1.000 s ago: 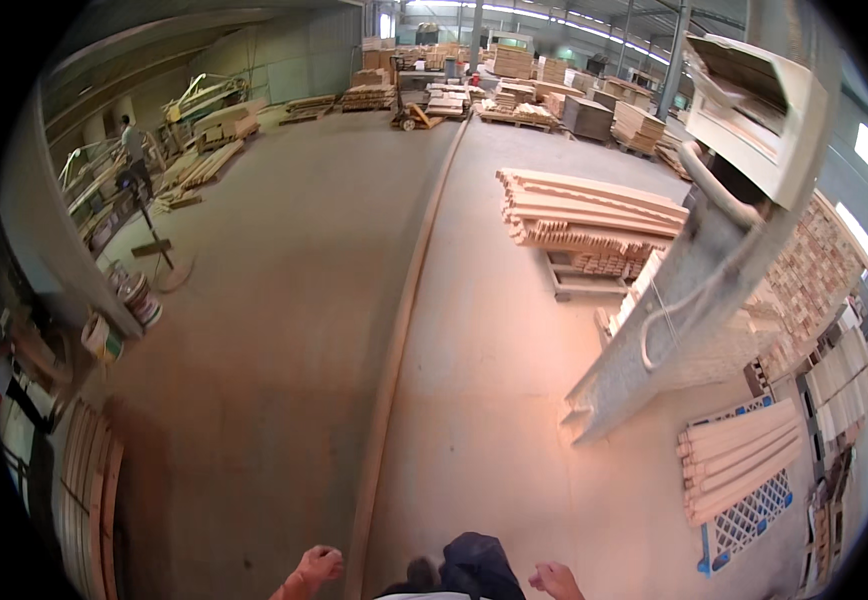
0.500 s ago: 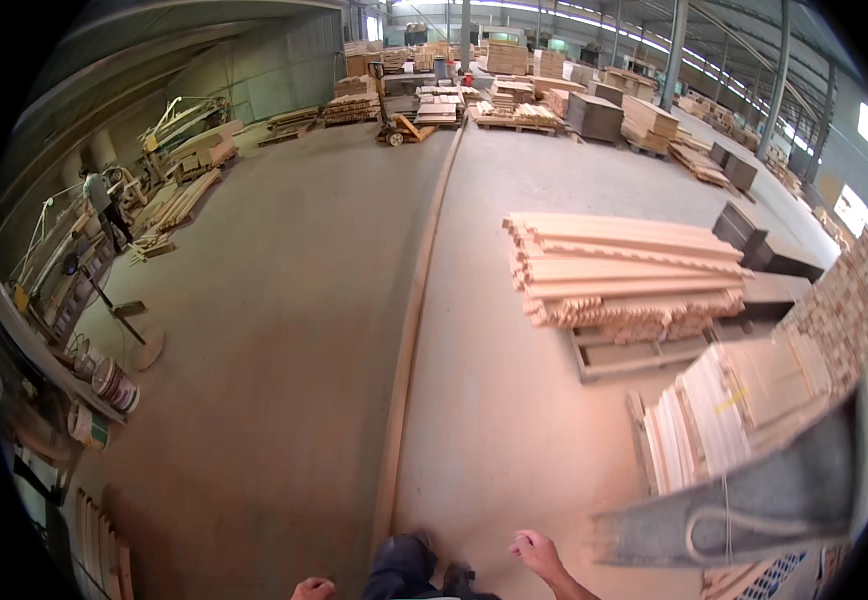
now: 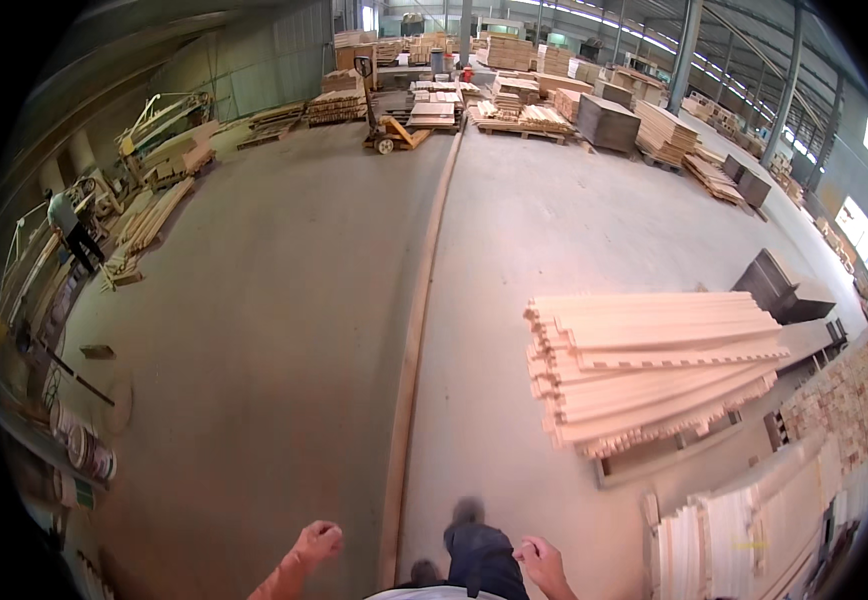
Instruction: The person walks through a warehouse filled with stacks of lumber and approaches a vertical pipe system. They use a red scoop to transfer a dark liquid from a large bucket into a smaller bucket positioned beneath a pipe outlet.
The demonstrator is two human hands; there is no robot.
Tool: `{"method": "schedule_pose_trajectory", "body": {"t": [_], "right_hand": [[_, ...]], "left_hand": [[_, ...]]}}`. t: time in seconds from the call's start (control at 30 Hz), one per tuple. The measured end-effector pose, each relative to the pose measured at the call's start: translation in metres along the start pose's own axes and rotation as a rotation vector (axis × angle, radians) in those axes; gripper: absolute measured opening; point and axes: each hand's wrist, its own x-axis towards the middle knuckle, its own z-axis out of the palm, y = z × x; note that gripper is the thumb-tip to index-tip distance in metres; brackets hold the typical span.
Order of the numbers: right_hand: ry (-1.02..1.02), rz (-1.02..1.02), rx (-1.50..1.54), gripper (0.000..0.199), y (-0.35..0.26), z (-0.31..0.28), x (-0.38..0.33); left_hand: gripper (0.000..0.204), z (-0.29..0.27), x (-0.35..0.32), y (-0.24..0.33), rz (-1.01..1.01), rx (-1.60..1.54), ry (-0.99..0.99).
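Observation:
My left hand [image 3: 314,545] shows at the bottom edge with its fingers curled into a loose fist and nothing in it. My right hand [image 3: 542,562] hangs beside my dark trouser leg [image 3: 479,550], fingers curled, also holding nothing. Between my hands a long thin wooden strip [image 3: 416,330] runs along the concrete floor toward the far end of the hall. To my right, apart from both hands, lies a stack of long pale wooden boards [image 3: 654,365].
More planks lean at the lower right [image 3: 774,520]. A pallet jack [image 3: 389,130] and several timber stacks [image 3: 514,100] stand at the far end. A person [image 3: 74,230] works at the left by machinery. Cans and buckets [image 3: 84,455] sit at the left edge.
The view has swung and advanced along the floor; the board stack has shifted lower right. Both hands have swung slightly at the bottom edge, still holding nothing.

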Motion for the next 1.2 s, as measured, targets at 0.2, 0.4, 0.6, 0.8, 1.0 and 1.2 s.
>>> {"method": "schedule_pose_trajectory", "body": {"t": [0.2,0.4,0.6,0.8,1.0,1.2], "right_hand": [[0.005,-0.056,0.030,0.026,-0.091,0.029,0.227],[0.019,-0.123,0.042,0.027,-0.200,0.026,0.431],[0.088,-0.181,-0.103,0.027,-0.277,0.019,0.636],[0.115,0.040,-0.086,0.029,-0.281,0.004,0.790],[0.154,-0.277,-0.819,0.031,-0.266,-0.001,0.940],[-0.084,0.111,-0.442,0.027,-0.354,0.072,1.202]], "left_hand": [[0.025,0.004,0.159,0.183,0.112,0.068,-0.009],[0.027,-0.001,0.259,0.284,-0.059,0.322,-0.074],[0.025,0.001,0.408,0.370,-0.317,-0.001,-0.056],[0.033,0.008,0.635,0.492,-0.112,0.157,-0.150],[0.025,0.011,0.751,0.756,0.080,-0.122,0.015],[0.022,-0.054,0.909,0.773,-0.004,-0.009,-0.007]]}}
